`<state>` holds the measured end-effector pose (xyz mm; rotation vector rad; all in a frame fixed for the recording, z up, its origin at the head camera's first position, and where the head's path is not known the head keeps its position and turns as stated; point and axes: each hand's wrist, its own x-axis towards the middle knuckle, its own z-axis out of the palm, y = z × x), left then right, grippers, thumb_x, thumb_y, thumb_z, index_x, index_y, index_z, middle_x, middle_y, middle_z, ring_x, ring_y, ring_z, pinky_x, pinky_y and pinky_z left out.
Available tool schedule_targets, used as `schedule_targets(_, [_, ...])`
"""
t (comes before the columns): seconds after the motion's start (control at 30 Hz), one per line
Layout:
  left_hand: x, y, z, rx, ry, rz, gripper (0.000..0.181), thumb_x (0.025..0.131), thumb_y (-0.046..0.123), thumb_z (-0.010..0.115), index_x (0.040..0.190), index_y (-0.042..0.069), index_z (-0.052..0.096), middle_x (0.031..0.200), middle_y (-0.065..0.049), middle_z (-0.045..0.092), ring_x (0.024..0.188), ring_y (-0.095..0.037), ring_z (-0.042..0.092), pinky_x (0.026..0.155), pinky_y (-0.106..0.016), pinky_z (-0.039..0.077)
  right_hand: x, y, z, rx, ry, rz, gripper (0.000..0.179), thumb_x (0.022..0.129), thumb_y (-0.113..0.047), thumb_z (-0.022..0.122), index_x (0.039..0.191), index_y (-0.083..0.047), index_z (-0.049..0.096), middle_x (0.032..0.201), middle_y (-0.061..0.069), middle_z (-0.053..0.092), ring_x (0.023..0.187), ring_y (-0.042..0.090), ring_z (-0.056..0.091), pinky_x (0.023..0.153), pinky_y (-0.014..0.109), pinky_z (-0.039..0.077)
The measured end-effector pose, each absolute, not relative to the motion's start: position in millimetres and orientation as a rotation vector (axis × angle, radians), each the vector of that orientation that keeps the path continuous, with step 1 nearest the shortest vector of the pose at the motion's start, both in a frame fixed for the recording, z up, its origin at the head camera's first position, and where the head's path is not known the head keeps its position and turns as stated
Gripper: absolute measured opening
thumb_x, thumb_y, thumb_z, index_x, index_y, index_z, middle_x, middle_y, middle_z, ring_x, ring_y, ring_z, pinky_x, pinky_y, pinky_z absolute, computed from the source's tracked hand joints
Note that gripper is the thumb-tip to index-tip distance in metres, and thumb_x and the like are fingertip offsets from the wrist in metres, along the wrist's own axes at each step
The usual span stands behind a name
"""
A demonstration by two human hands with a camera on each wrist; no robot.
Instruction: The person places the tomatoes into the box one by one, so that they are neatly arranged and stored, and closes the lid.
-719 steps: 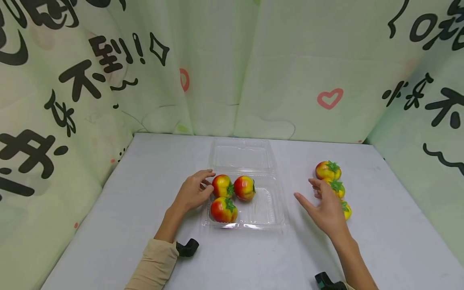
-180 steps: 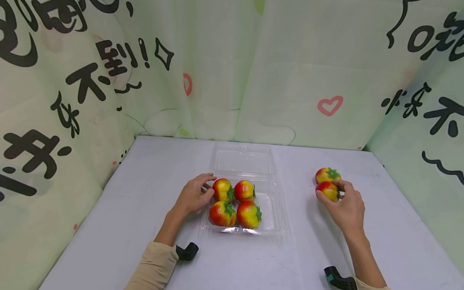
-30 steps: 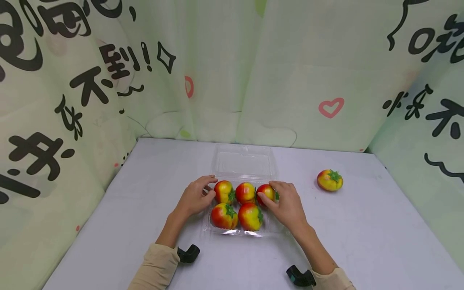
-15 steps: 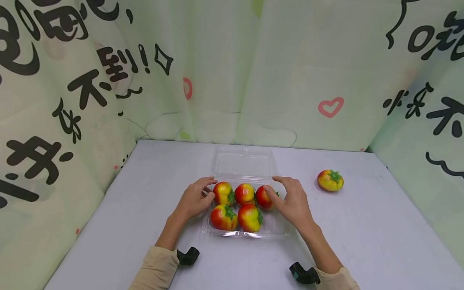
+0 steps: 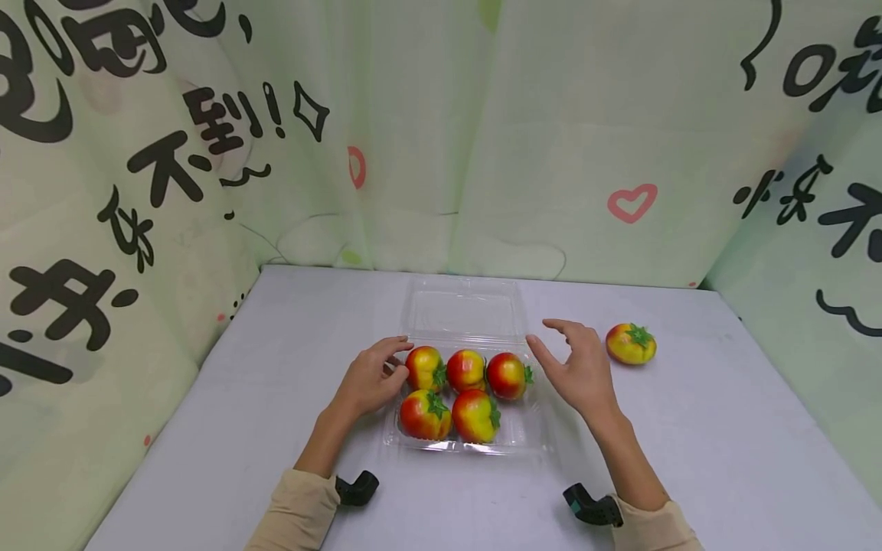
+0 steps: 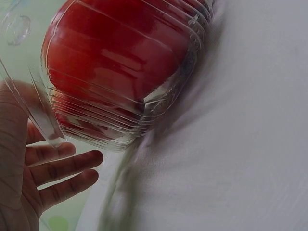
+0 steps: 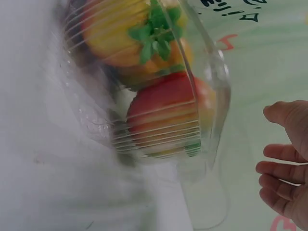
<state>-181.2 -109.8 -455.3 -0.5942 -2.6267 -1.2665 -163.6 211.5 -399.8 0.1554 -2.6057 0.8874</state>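
A clear plastic clamshell box lies on the table with its lid laid back. Inside are several red-and-yellow toy fruits with green leafy caps; the right one in the back row is nearest my right hand. My left hand rests at the box's left rim, its fingertips right at the edge. In the left wrist view, extended fingers show beside the clear wall. My right hand hovers off the box's right side, thumb and fingers apart, holding nothing. One more toy fruit lies on the table at the right.
The transparent lid stretches toward the back of the white table. A printed green curtain encloses the back and both sides. Black wrist mounts sit at both sleeves.
The right hand set a toy fruit in the back right of the box, let go, and moved right and away. The left hand stays at the box's left rim.
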Motion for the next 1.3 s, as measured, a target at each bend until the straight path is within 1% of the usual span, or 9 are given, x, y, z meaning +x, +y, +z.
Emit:
schedule_targets(0.43, [-181.6, -108.8, -455.9, -0.599, -2.623, -1.265, 0.04, 0.09, 0.01, 0.064, 0.128, 0.0, 0.068, 0.139, -0.017, 0.063, 0.095, -0.026, 0.072, 0.085, -0.04, 0.062, -169.7, 236.7, -392.5, 0.081, -2.528, 0.925, 0.046, 0.094, -0.023, 0.072, 0.129, 0.006, 0.063, 0.129, 0.027, 0.064, 0.115, 0.044, 0.056, 0.097, 0.061, 0.05])
schedule_targets(0.53, [-181.8, -108.2, -456.4, -0.594, -2.627, -1.264, 0.04, 0.089, 0.01, 0.064, 0.128, 0.001, 0.068, 0.139, -0.017, 0.063, 0.096, -0.026, 0.072, 0.085, -0.04, 0.062, -171.5, 244.6, -391.9, 0.084, -2.484, 0.931, 0.045, 0.093, -0.02, 0.074, 0.127, 0.007, 0.064, 0.126, 0.028, 0.065, 0.112, 0.044, 0.057, 0.094, 0.059, 0.049])
schedule_targets(0.63, [-182.2, -108.0, -457.2, -0.584, -2.632, -1.259, 0.04, 0.089, 0.01, 0.064, 0.128, 0.001, 0.069, 0.139, -0.016, 0.063, 0.096, -0.026, 0.071, 0.085, -0.039, 0.062, -174.0, 251.5, -391.1, 0.089, -2.446, 0.931, 0.043, 0.091, -0.017, 0.076, 0.124, 0.009, 0.065, 0.12, 0.03, 0.067, 0.104, 0.044, 0.057, 0.087, 0.053, 0.048])
schedule_targets(0.7, [-182.3, -108.3, -457.3, -0.579, -2.636, -1.253, 0.04, 0.089, 0.01, 0.064, 0.128, 0.002, 0.069, 0.138, -0.016, 0.063, 0.096, -0.025, 0.071, 0.085, -0.039, 0.062, -175.8, 255.5, -390.3, 0.072, -2.436, 0.923, 0.043, 0.09, -0.017, 0.076, 0.123, 0.009, 0.066, 0.119, 0.031, 0.066, 0.104, 0.045, 0.057, 0.087, 0.054, 0.046])
schedule_targets(0.8, [-181.6, -109.3, -456.3, -0.577, -2.632, -1.256, 0.04, 0.089, 0.01, 0.064, 0.128, 0.001, 0.068, 0.139, -0.016, 0.063, 0.095, -0.026, 0.072, 0.085, -0.039, 0.062, -178.3, 261.1, -389.2, 0.023, -2.446, 0.922, 0.046, 0.091, -0.019, 0.075, 0.125, 0.009, 0.064, 0.122, 0.033, 0.064, 0.11, 0.047, 0.055, 0.092, 0.06, 0.043])
schedule_targets(0.87, [-180.7, -109.5, -455.3, -0.579, -2.629, -1.258, 0.04, 0.089, 0.01, 0.064, 0.128, 0.001, 0.068, 0.139, -0.016, 0.063, 0.095, -0.026, 0.072, 0.085, -0.04, 0.062, -179.3, 265.7, -389.1, -0.021, -2.462, 0.925, 0.047, 0.092, -0.021, 0.074, 0.127, 0.008, 0.063, 0.126, 0.033, 0.062, 0.118, 0.049, 0.053, 0.098, 0.065, 0.041])
schedule_targets(0.93, [-180.5, -109.6, -455.1, -0.58, -2.629, -1.258, 0.041, 0.089, 0.01, 0.064, 0.129, 0.001, 0.068, 0.14, -0.016, 0.063, 0.095, -0.026, 0.072, 0.085, -0.04, 0.062, -180.6, 270.7, -389.6, -0.064, -2.48, 0.923, 0.049, 0.092, -0.022, 0.073, 0.13, 0.008, 0.061, 0.13, 0.033, 0.06, 0.121, 0.049, 0.051, 0.098, 0.064, 0.041])
schedule_targets(1.13, [-180.6, -109.5, -455.3, -0.579, -2.632, -1.247, 0.04, 0.089, 0.01, 0.064, 0.129, 0.001, 0.068, 0.139, -0.016, 0.063, 0.096, -0.026, 0.072, 0.085, -0.039, 0.062, -185.0, 284.8, -393.3, -0.162, -2.522, 0.909, 0.055, 0.094, -0.027, 0.071, 0.136, 0.006, 0.058, 0.135, 0.031, 0.057, 0.122, 0.048, 0.048, 0.087, 0.055, 0.043])
schedule_targets(1.3, [-180.8, -109.3, -454.7, -0.583, -2.631, -1.244, 0.041, 0.089, 0.011, 0.064, 0.129, 0.001, 0.068, 0.139, -0.016, 0.063, 0.096, -0.026, 0.072, 0.085, -0.039, 0.062, -186.2, 292.5, -394.5, -0.218, -2.549, 0.926, 0.06, 0.094, -0.03, 0.07, 0.14, 0.005, 0.055, 0.14, 0.031, 0.054, 0.126, 0.048, 0.045, 0.094, 0.06, 0.041])
